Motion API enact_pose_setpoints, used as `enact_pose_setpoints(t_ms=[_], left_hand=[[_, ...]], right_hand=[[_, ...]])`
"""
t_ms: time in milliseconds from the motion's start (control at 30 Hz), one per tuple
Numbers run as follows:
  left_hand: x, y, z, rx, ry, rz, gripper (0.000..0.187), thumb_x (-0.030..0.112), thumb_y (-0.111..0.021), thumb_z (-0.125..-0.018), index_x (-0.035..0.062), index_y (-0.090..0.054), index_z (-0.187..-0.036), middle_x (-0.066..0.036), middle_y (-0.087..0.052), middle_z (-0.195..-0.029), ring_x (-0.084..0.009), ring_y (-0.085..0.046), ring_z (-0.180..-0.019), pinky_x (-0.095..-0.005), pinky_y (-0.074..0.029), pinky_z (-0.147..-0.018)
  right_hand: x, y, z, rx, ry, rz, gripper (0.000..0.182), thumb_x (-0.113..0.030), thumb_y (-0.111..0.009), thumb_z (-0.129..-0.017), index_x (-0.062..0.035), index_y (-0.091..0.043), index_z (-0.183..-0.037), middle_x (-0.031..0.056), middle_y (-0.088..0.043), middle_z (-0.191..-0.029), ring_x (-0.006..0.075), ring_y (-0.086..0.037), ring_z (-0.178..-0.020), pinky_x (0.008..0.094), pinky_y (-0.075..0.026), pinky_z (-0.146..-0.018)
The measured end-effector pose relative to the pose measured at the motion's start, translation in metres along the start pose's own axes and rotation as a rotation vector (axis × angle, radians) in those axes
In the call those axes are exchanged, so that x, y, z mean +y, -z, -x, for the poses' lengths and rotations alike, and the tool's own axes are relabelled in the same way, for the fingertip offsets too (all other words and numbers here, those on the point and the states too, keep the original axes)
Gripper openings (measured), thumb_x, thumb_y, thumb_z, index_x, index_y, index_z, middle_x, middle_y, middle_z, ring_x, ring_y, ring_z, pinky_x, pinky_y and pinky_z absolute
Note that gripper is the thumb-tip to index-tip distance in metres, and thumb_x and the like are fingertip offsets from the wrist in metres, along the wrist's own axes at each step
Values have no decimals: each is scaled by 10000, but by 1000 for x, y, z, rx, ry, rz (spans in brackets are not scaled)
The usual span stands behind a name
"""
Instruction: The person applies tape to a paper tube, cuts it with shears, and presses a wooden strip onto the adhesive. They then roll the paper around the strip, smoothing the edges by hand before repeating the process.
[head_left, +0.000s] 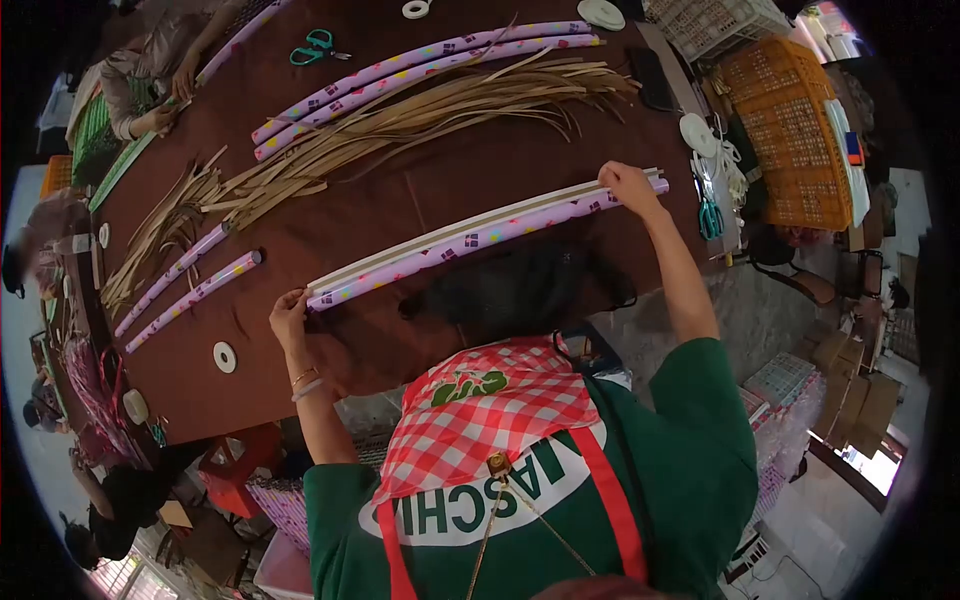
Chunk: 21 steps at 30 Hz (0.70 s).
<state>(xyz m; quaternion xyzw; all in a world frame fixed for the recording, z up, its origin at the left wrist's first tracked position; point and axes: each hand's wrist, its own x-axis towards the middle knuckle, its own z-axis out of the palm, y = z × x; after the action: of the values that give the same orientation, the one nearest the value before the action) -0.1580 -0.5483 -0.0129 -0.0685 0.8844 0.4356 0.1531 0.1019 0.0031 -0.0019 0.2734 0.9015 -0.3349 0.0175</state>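
Observation:
A long rod wrapped in pink patterned paper (480,240) lies slanted across the brown table (400,190), with a pale beige strip (470,225) running along its far side. My left hand (289,312) pinches the rod's near-left end at the table edge. My right hand (630,186) grips the far-right end, fingers curled over both rod and strip. My arms are in green sleeves, and a red-checked apron (480,410) shows below.
Two more pink wrapped rods (420,70) and a bundle of tan strips (420,115) lie farther back. Short wrapped rods (190,290), tape rolls (224,356) and teal scissors (316,45) are about. Orange crate (790,140) at right. Another person's hands (170,95) work at top left.

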Motion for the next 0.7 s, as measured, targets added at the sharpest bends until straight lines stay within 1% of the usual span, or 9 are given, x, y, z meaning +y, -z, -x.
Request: enact_pose_setpoints(t_ms=[100,233,300,333,400,433,567,633,700], left_hand=[[-5,1,-4,-14,10,-21,268,215,-720,-707,25,-653,-883,-15,-623,-725,-52,-493,-546,-195,-390,-483],[-6,1,-4,-4,-11,-35,267,217,-721,-706,24,-653,-877,-15,-623,-726,-52,-499,-564,-195,-391,-490],[-7,1,-4,1,-12,-42,271,225,-724,-704,24,-655,-872,-15,-625,-729,-54,-504,-572,-195,-389,-491],[-7,1,-4,-1,-11,-39,271,225,-724,-704,24,-655,-872,-15,-625,-729,-54,-504,-572,-195,-389,-491],[-7,0,-3,-3,-24,-25,271,231,-727,-703,28,-656,-868,-15,-624,-727,-58,-505,-572,-196,-388,-490],[-7,0,-3,-3,-23,-24,271,231,-727,-703,28,-656,-868,-15,-624,-727,-58,-505,-572,-196,-388,-490],[-2,0,-1,14,-33,-69,262,222,-727,-697,26,-656,-856,-22,-625,-713,-55,-508,-559,-191,-390,-481],[-3,1,-1,19,-42,-91,253,210,-725,-692,20,-655,-844,-28,-628,-707,-54,-512,-550,-186,-394,-473],[-6,2,-3,-6,-41,-32,256,209,-726,-691,19,-654,-848,-28,-629,-710,-54,-513,-552,-185,-397,-479]], right_hand=[[3,3,-2,-16,4,-9,207,-157,-417,-838,-39,-575,-776,90,-613,-733,245,-586,-685,347,-447,-642],[13,6,-3,-30,-25,-102,193,-149,-434,-837,-35,-577,-773,77,-613,-730,213,-597,-700,326,-452,-655],[28,9,-3,-57,2,-261,179,-152,-460,-846,-23,-573,-798,67,-607,-749,178,-605,-721,301,-457,-667],[35,10,-1,-56,1,-258,179,-152,-460,-846,-23,-573,-798,67,-607,-749,178,-605,-721,301,-457,-667],[47,14,1,12,-48,-437,181,-162,-476,-857,-10,-568,-827,73,-596,-769,164,-611,-748,287,-457,-665],[53,19,1,11,-48,-437,181,-162,-476,-857,-10,-568,-827,73,-596,-769,164,-611,-748,287,-457,-665],[59,35,2,114,-235,-291,195,-183,-479,-859,-7,-562,-859,84,-598,-774,165,-618,-737,284,-455,-660],[71,45,2,199,-250,-186,192,-169,-479,-847,-2,-566,-884,96,-604,-765,175,-621,-710,295,-454,-645],[79,48,2,295,-352,-162,197,-153,-470,-841,-2,-569,-920,119,-610,-776,198,-624,-696,305,-454,-639]])
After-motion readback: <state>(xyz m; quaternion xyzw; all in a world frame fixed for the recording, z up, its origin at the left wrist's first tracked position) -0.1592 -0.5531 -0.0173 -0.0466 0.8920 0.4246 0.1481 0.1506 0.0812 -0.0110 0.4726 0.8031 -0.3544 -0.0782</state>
